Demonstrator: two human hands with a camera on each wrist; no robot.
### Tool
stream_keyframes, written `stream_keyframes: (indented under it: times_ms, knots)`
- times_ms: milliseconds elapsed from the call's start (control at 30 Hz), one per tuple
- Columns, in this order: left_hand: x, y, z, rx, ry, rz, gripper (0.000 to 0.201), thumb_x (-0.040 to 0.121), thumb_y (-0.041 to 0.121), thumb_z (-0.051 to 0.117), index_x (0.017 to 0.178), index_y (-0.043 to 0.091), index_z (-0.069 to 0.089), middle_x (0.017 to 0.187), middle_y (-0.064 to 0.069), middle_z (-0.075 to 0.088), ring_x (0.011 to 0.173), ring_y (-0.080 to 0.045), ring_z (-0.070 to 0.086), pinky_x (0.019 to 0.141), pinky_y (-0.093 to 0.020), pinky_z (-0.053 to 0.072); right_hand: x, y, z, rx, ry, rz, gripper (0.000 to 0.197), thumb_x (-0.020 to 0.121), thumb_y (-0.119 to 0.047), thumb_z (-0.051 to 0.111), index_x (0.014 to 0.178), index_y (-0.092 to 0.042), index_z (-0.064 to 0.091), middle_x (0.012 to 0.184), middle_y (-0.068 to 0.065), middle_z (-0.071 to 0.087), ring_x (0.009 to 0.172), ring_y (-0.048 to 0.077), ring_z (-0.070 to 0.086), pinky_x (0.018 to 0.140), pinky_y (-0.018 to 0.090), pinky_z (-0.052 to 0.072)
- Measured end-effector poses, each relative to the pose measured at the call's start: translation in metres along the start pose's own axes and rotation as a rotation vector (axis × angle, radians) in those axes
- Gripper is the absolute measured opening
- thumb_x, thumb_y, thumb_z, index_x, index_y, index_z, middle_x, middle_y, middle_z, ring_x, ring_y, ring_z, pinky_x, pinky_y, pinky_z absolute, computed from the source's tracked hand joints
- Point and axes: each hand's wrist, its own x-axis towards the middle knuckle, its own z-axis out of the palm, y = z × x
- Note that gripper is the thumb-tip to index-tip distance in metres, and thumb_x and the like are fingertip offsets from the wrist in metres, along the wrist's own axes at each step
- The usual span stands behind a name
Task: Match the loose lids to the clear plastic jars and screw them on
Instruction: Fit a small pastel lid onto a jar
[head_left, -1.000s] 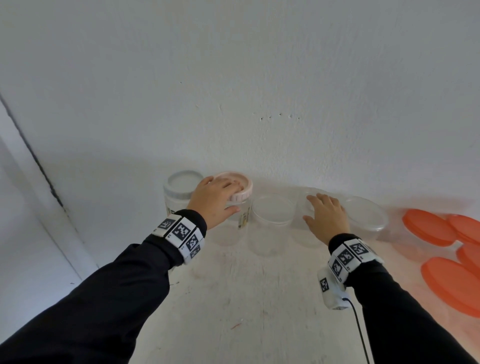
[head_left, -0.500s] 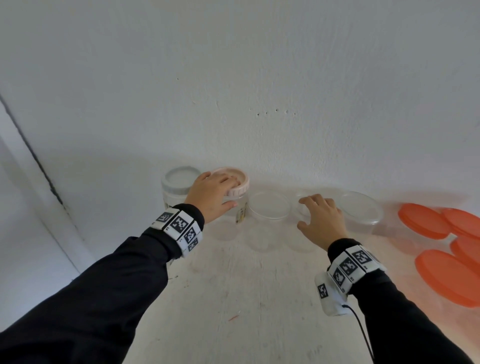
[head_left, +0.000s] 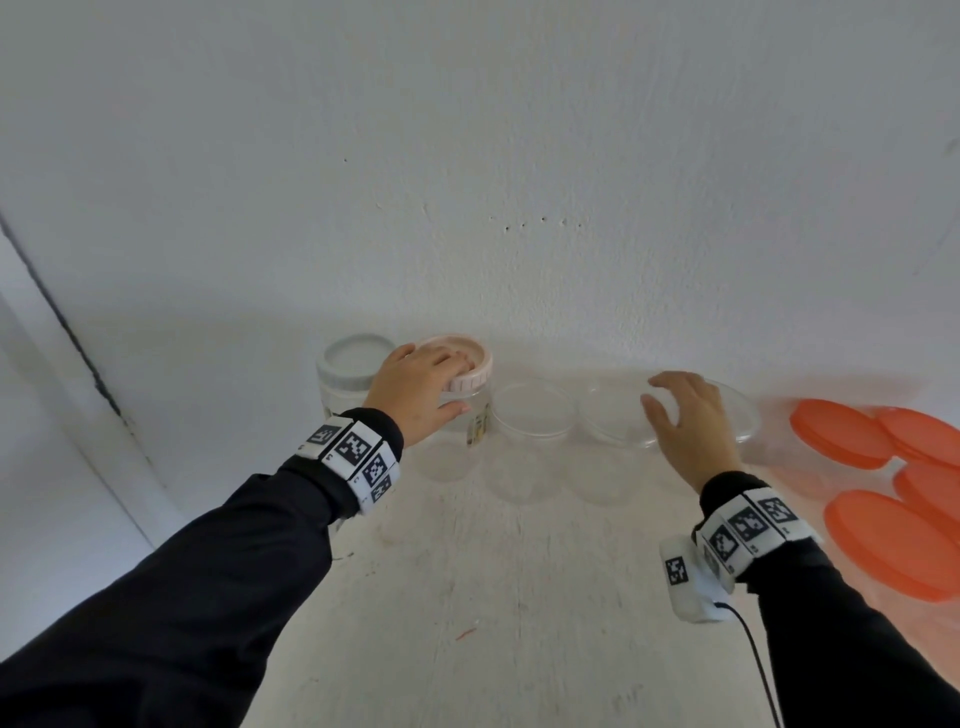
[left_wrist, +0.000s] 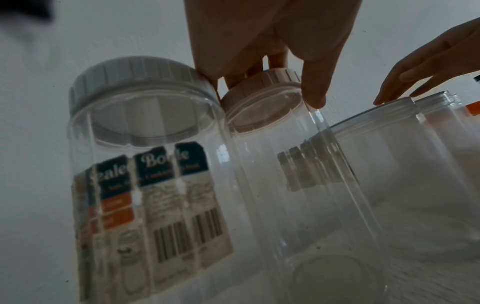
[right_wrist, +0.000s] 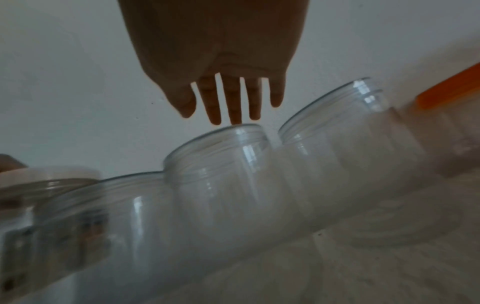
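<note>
The left hand (head_left: 422, 388) rests on top of the pink ribbed lid (head_left: 470, 366), fingers curled over its upper face and the thumb set against the side of the clear jar (head_left: 457, 441) below it. This grip encloses the lid; the lid sits on the jar mouth. To the left, touching this jar, stands a labelled clear jar (left_wrist: 145, 185) capped with a white ribbed lid (head_left: 356, 358).

To the right of the pink-lidded jar, three open clear jars stand in a row along the far wall: the first open jar (head_left: 532, 415), the second open jar (head_left: 608, 418), and the third open jar (head_left: 745, 415). The right hand (head_left: 688, 426) hovers above the second and third jars with its fingers (right_wrist: 233, 107) straight and spread, holding nothing; in the right wrist view one fingertip is at the rim of a jar, and contact cannot be confirmed.

Four orange lids (head_left: 839, 434) lie flat, partly overlapping, on the white worktop (head_left: 493, 597) at the far right, apart from the jars.
</note>
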Motion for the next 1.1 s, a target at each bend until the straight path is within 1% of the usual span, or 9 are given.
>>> stream_keyframes:
  times_ms: [67,167,233,333,433,567,833,967,1100]
  knots:
    - [0.001,0.0,0.0,0.008,-0.002,0.001,0.047,0.087,0.036,0.059,0.128,0.016,0.05,0.133,0.001,0.051,0.123,-0.018,0.044,0.109,-0.035,0.018,0.005,0.013,-0.002,-0.072,0.018,0.081,0.034,0.093,-0.021,0.052,0.125,-0.008,0.054,0.138,0.012,0.045,0.13,0.03,0.034,0.106,0.044,0.026]
    - [0.0,0.001,0.0,0.006,-0.004,0.001,0.047,0.087,0.036,0.059,0.128,0.016,0.05,0.133,0.001,0.05,0.123,-0.018,0.044,0.109,-0.035,0.018,0.01,0.031,-0.001,-0.206,-0.136,0.199,0.043,0.095,-0.031,0.046,0.136,-0.016,0.045,0.151,0.009,0.029,0.14,0.031,0.018,0.112,0.048,0.013]
    - [0.0,0.001,0.001,0.004,-0.003,0.002,0.047,0.087,0.036,0.059,0.128,0.016,0.05,0.133,0.001,0.05,0.123,-0.019,0.044,0.109,-0.035,0.018,0.012,0.037,-0.001,-0.241,-0.207,0.239,0.044,0.097,-0.037,0.039,0.138,-0.021,0.042,0.153,0.007,0.025,0.141,0.031,0.016,0.113,0.049,0.01]
    - [0.0,0.0,0.001,0.005,-0.002,0.003,0.047,0.087,0.035,0.059,0.129,0.016,0.05,0.134,0.001,0.05,0.124,-0.019,0.043,0.109,-0.035,0.018,0.015,0.041,0.001,-0.301,-0.228,0.25,0.042,0.099,-0.037,0.035,0.138,-0.025,0.042,0.151,0.004,0.03,0.139,0.031,0.019,0.112,0.053,0.012]
    - [0.001,0.001,0.001,0.013,0.001,0.007,0.047,0.087,0.035,0.059,0.129,0.016,0.049,0.133,0.001,0.05,0.124,-0.018,0.043,0.109,-0.035,0.018,0.016,0.046,0.002,-0.326,-0.252,0.246,0.044,0.096,-0.032,0.045,0.139,-0.026,0.039,0.15,0.003,0.031,0.139,0.029,0.02,0.109,0.06,0.019]
    - [0.001,0.001,0.001,0.011,-0.003,0.005,0.047,0.087,0.035,0.058,0.129,0.016,0.049,0.134,0.001,0.05,0.124,-0.018,0.043,0.109,-0.035,0.018,0.013,0.05,0.002,-0.279,-0.251,0.203,0.047,0.091,-0.02,0.053,0.137,-0.02,0.042,0.145,0.01,0.036,0.134,0.035,0.025,0.107,0.052,0.029]
    - [0.001,0.005,-0.003,0.012,-0.021,-0.007,0.046,0.088,0.035,0.058,0.129,0.017,0.048,0.136,0.003,0.047,0.124,-0.017,0.042,0.109,-0.034,0.017,-0.017,0.038,-0.013,-0.266,-0.243,0.19,0.046,0.092,-0.019,0.052,0.137,-0.02,0.042,0.144,0.009,0.037,0.133,0.037,0.023,0.105,0.045,0.027]
    - [0.005,0.007,-0.007,-0.076,0.003,-0.027,0.04,0.088,0.037,0.057,0.123,0.017,0.053,0.129,0.004,0.053,0.116,-0.017,0.047,0.103,-0.034,0.026,-0.045,0.029,-0.022,-0.263,-0.234,0.144,0.046,0.091,-0.021,0.055,0.136,-0.021,0.044,0.142,0.006,0.041,0.129,0.037,0.027,0.101,0.043,0.031]
    - [0.008,0.006,-0.011,-0.182,-0.026,-0.034,0.039,0.088,0.036,0.058,0.122,0.019,0.055,0.132,0.004,0.052,0.118,-0.017,0.049,0.103,-0.041,0.034,-0.072,0.013,-0.029,-0.275,-0.221,0.075,0.047,0.088,-0.026,0.059,0.134,-0.024,0.047,0.139,0.001,0.043,0.124,0.033,0.031,0.094,0.044,0.039]
